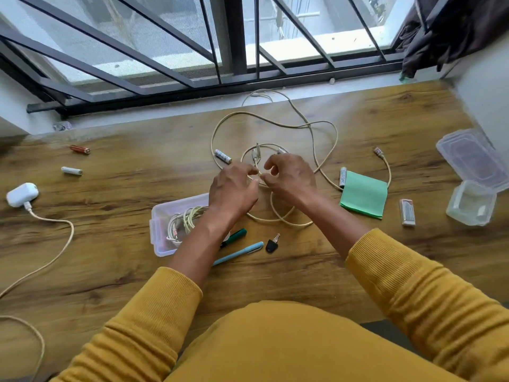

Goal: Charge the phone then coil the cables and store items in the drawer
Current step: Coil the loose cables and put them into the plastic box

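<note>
Pinching a loose cream braided cable (275, 121) between them, the left hand (232, 188) and right hand (290, 179) should wind even loops, keeping connectors untangled on the wooden bench (110, 183).

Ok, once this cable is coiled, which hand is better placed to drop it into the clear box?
Left, probably. The left hand pinches the loose cable right above the clear box, where a coiled cable already lies; the right hand is farther away.

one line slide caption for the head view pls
Both hands pinch a loose beige cable over a wooden table.
</note>
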The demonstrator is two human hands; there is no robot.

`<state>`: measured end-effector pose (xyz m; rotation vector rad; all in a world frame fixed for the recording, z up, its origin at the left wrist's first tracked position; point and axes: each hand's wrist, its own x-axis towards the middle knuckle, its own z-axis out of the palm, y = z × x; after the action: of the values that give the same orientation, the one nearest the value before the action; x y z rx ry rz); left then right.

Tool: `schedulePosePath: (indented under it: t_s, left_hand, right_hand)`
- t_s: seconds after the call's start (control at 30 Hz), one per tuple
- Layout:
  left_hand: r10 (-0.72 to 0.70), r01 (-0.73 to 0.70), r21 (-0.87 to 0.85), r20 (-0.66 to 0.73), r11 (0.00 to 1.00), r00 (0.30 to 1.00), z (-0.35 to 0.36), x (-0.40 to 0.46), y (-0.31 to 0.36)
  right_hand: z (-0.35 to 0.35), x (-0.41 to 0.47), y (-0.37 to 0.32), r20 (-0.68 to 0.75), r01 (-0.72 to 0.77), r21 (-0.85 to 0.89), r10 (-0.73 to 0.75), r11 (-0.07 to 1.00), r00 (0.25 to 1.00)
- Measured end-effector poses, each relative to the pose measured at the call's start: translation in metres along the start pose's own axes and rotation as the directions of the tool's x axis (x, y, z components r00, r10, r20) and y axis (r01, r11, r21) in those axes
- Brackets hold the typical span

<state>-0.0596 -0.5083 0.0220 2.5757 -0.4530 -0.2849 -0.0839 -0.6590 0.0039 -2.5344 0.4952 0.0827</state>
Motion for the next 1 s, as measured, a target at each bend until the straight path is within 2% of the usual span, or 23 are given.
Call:
schedulePosePath:
  t_s: [0.13,0.27,0.43,0.6,0.7,0.8,0.9,1.0]
  left_hand:
    - [-0.021,0.021,-0.019,0.000,1.000,1.000,0.001,0.002,-0.002]
    - [-0.048,0.044,-0.085,-0.049,0.995,0.998,0.003,0.002,-0.003]
    - [-0.062,0.048,-0.141,-0.096,0.989,0.993,-0.001,-0.001,0.002]
    - [-0.029,0.003,-0.282,-0.086,0.959,0.996,-0.007,-0.012,0.015]
    - [0.101,-0.125,-0.397,-0.080,0.909,0.992,-0.007,-0.018,0.024]
    - [0.206,-0.225,-0.553,-0.098,0.802,0.974,-0.007,-0.024,0.037]
    - [0.254,-0.276,-0.674,-0.134,0.685,0.958,-0.004,-0.026,0.045]
    - [0.288,-0.290,-0.726,-0.131,0.624,0.949,-0.004,-0.028,0.050]
  right_hand:
    - [0.008,0.008,-0.007,0.060,0.044,-0.098,-0.038,0.994,0.997]
    - [0.007,0.006,-0.005,0.023,0.035,-0.058,-0.034,0.998,0.999]
    - [-0.009,-0.007,-0.003,-0.092,0.022,0.166,-0.006,0.986,0.996]
    - [-0.041,-0.024,-0.008,-0.160,0.082,0.437,-0.012,0.896,0.987]
    - [-0.060,-0.032,-0.012,-0.137,0.106,0.656,-0.021,0.747,0.990]
    - [-0.079,-0.040,-0.014,-0.107,0.129,0.849,-0.073,0.512,0.992]
    - [-0.099,-0.048,-0.015,-0.060,0.085,0.953,-0.094,0.290,0.994]
    - [-0.118,-0.057,-0.013,0.009,0.009,0.988,-0.122,0.152,0.993]
